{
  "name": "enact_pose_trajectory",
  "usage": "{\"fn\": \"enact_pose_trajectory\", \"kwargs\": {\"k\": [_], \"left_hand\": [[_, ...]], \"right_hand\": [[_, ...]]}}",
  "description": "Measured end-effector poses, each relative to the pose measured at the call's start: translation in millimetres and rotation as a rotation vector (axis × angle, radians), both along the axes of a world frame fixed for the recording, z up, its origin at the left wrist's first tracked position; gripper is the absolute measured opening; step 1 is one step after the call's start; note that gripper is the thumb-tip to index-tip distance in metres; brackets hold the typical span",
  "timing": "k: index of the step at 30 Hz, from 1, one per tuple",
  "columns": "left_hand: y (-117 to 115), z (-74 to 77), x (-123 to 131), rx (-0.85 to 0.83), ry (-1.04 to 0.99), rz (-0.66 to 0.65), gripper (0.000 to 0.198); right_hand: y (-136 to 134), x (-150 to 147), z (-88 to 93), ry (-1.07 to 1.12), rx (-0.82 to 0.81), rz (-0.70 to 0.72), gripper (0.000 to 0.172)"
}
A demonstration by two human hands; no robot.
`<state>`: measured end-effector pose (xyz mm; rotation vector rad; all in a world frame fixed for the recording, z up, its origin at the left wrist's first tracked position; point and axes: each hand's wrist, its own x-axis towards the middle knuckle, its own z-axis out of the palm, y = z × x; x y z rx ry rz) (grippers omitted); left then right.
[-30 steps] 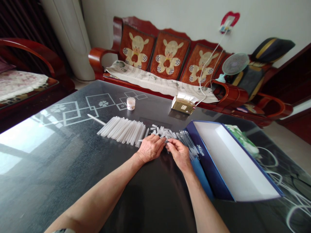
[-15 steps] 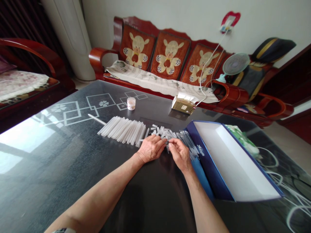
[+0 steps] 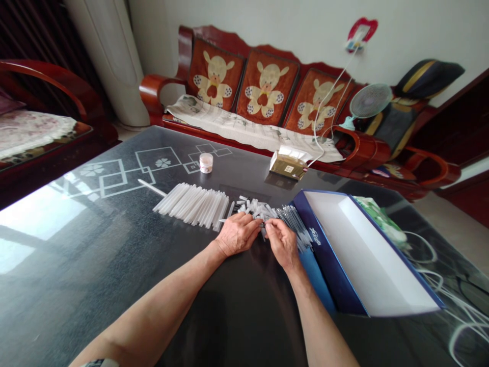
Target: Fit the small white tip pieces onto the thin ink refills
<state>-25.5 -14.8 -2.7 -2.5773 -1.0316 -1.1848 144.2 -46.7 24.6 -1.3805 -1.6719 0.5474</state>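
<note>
My left hand [image 3: 239, 234] is closed around a slim whitish pen barrel, whose pointed end shows at its left side. Close by on the right, my right hand [image 3: 281, 241] has thumb and fingers pinched on something small, too hidden to name. Just beyond both hands is a pile of short white caps [image 3: 256, 207] with some small black pieces. To the left, many translucent white barrels [image 3: 194, 204] lie in a row, and one separate barrel [image 3: 152, 187] sticks out at their far left. Thin silvery refills [image 3: 293, 220] lie behind my right hand, against the blue box.
An open blue box [image 3: 378, 255] with a white inside stands on the right of the dark table [image 3: 114, 244]. Farther back are a small round tub [image 3: 206, 163] and a tissue pack [image 3: 289, 164]. White cables [image 3: 458, 300] and a green-white bag [image 3: 382, 219] lie beyond the box.
My right hand has shifted very slightly, its fingers still pinched. My left hand and the things on the table look the same.
</note>
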Motion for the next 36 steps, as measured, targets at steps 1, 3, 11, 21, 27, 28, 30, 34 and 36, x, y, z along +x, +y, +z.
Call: {"fn": "enact_pose_trajectory", "kwargs": {"k": [1, 3, 11, 21, 27, 28, 30, 34, 36], "left_hand": [[-0.1, 0.1, 0.0, 0.0, 0.002, 0.001, 0.028], [-0.3, 0.3, 0.0, -0.003, 0.007, -0.001, 0.028], [-0.6, -0.1, 0.2, -0.018, 0.018, -0.018, 0.03], [-1.3, -0.1, 0.3, -0.031, 0.022, -0.024, 0.03], [-1.8, 0.4, 0.4, -0.037, 0.035, -0.027, 0.029], [-1.8, 0.6, 0.4, -0.037, 0.034, -0.028, 0.029], [-1.8, 0.7, 0.3, -0.038, 0.029, -0.029, 0.029], [-2.0, 0.5, 0.2, -0.037, 0.025, -0.034, 0.029], [-2.0, 0.2, 0.2, -0.031, 0.025, -0.041, 0.029]], "right_hand": [[-0.1, 0.5, 0.0, 0.01, -0.001, 0.014, 0.023], [-0.2, 0.7, 0.1, -0.002, 0.001, 0.03, 0.021], [0.3, -4.1, 1.1, -0.077, -0.009, -0.026, 0.038], [-0.3, -0.8, 0.2, -0.103, 0.027, 0.024, 0.027], [0.2, -3.0, -1.1, -0.145, 0.045, -0.013, 0.039], [0.1, -3.0, -0.4, -0.142, 0.039, -0.013, 0.039], [-0.4, -2.9, 1.3, -0.138, 0.036, -0.001, 0.037], [-1.2, -2.8, 2.7, -0.122, 0.016, 0.022, 0.037], [-1.4, -3.5, 2.3, -0.065, -0.027, 0.016, 0.04]]}}
